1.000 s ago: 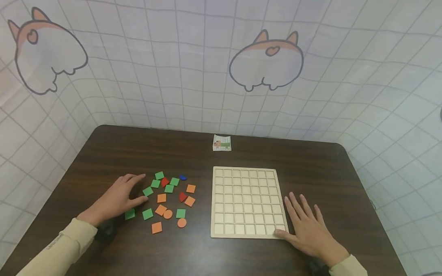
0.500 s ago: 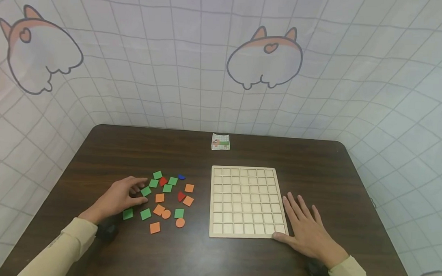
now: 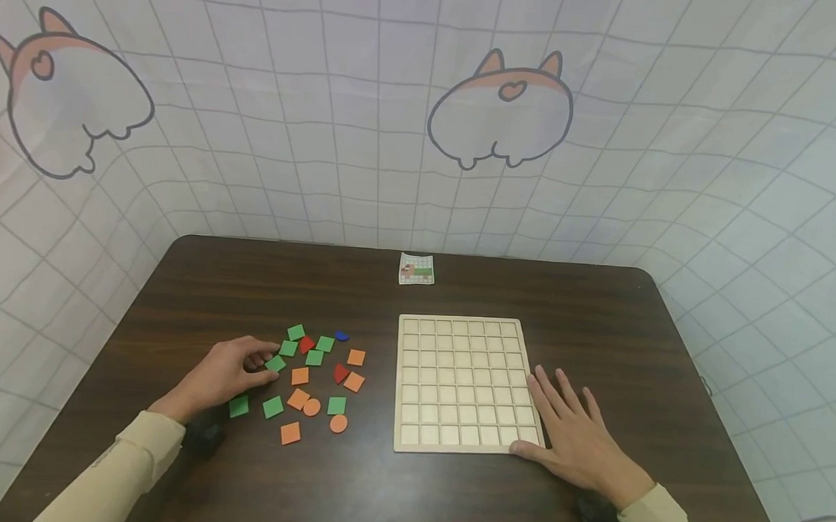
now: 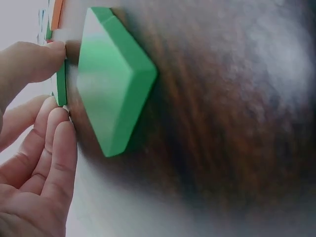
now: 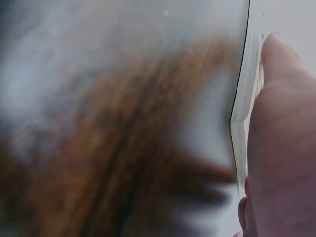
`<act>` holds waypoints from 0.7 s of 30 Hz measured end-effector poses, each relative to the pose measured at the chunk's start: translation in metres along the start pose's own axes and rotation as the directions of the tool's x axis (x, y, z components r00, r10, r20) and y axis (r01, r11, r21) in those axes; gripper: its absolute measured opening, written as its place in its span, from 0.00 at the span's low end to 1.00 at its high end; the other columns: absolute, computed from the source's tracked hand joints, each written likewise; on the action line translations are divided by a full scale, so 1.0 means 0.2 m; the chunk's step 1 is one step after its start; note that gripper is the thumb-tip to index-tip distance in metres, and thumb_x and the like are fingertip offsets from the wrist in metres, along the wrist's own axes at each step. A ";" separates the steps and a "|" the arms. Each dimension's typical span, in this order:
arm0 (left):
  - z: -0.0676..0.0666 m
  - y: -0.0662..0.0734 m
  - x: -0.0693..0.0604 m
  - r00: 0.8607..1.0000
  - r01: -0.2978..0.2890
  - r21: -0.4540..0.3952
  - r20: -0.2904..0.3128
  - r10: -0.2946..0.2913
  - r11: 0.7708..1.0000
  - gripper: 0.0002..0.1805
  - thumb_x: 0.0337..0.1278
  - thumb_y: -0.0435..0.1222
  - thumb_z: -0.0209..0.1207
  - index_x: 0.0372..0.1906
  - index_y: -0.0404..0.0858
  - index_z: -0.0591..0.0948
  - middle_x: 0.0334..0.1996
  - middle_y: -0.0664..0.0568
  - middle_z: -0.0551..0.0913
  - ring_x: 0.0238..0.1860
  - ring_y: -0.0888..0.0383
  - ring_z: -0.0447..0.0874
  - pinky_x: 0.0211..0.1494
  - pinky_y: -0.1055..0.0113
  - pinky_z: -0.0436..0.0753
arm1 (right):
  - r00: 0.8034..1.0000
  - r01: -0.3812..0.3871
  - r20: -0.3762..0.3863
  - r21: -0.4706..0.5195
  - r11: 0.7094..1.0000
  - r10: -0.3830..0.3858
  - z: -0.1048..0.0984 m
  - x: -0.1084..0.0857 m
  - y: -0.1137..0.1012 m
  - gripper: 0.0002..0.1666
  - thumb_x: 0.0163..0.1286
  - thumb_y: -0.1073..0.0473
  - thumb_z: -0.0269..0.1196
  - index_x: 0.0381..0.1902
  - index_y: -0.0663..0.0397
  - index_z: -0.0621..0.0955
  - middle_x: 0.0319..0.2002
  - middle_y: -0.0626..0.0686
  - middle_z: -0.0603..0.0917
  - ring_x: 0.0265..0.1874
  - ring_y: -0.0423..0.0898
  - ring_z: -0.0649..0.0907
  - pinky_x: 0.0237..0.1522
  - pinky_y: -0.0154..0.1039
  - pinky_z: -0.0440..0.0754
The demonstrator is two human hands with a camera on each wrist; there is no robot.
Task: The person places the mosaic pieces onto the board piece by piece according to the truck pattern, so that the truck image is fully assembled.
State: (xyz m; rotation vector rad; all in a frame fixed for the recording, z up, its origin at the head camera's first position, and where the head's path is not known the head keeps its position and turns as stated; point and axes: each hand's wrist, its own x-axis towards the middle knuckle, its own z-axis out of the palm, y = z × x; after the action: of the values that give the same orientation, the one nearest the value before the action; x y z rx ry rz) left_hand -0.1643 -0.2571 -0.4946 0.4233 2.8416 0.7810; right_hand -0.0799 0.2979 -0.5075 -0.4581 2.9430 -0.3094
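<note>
My left hand rests low over the table at the left side of some loose tiles. Its thumb and curled fingers pinch a green square tile, whose edge shows between the fingertips in the left wrist view. Another green tile looms large near that wrist. A pale wooden grid board lies flat at the centre right. My right hand lies with spread, straight fingers along the board's right edge, its thumb on the near right corner.
Several green, orange and red tiles, such as an orange square, an orange disc and a red wedge, lie left of the board. A small blue piece lies behind them. A printed picture card lies near the far edge.
My left fingers have curled and closed in on the green tile from above and below. The right hand has shifted slightly left against the board. The head view has moved slightly.
</note>
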 end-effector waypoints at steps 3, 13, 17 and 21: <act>0.00 0.00 0.00 1.000 0.002 0.002 0.001 -0.002 1.000 0.24 0.59 0.41 0.72 0.60 0.36 0.85 0.43 0.51 0.86 0.43 0.58 0.82 0.46 0.59 0.84 | 1.000 0.008 -0.005 -0.012 1.000 -0.008 0.00 0.00 0.00 0.63 0.65 0.20 0.58 0.85 0.49 0.52 0.86 0.55 0.50 0.83 0.65 0.52 0.76 0.76 0.49; 0.00 0.00 -0.01 1.000 0.019 -0.008 -0.001 -0.019 1.000 0.23 0.59 0.36 0.66 0.60 0.36 0.84 0.45 0.48 0.85 0.44 0.55 0.82 0.45 0.58 0.84 | 0.999 0.026 0.020 -0.002 1.000 -0.026 0.00 0.03 -0.01 0.65 0.65 0.21 0.59 0.85 0.52 0.51 0.85 0.58 0.48 0.84 0.65 0.52 0.76 0.75 0.48; 0.00 0.00 -0.02 1.000 0.026 -0.017 -0.009 -0.026 1.000 0.23 0.58 0.35 0.65 0.60 0.36 0.84 0.45 0.48 0.84 0.44 0.54 0.82 0.45 0.57 0.84 | 0.999 0.032 0.001 -0.004 0.999 -0.032 0.00 0.03 -0.01 0.66 0.65 0.21 0.59 0.84 0.54 0.52 0.85 0.59 0.49 0.83 0.65 0.52 0.76 0.75 0.49; -0.01 0.00 -0.02 0.999 0.038 -0.020 -0.020 -0.038 0.999 0.23 0.59 0.35 0.65 0.60 0.36 0.84 0.46 0.47 0.84 0.44 0.54 0.83 0.45 0.57 0.84 | 1.000 0.027 0.000 0.000 1.000 -0.027 0.01 0.03 -0.01 0.66 0.65 0.21 0.59 0.84 0.54 0.52 0.85 0.59 0.48 0.83 0.65 0.52 0.76 0.75 0.49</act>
State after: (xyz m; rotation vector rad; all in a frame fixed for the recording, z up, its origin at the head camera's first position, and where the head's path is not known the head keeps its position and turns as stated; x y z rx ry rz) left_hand -0.1597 -0.2586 -0.4930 0.3599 2.8487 0.8104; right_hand -0.0846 0.2930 -0.5097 -0.4984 2.9389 -0.3125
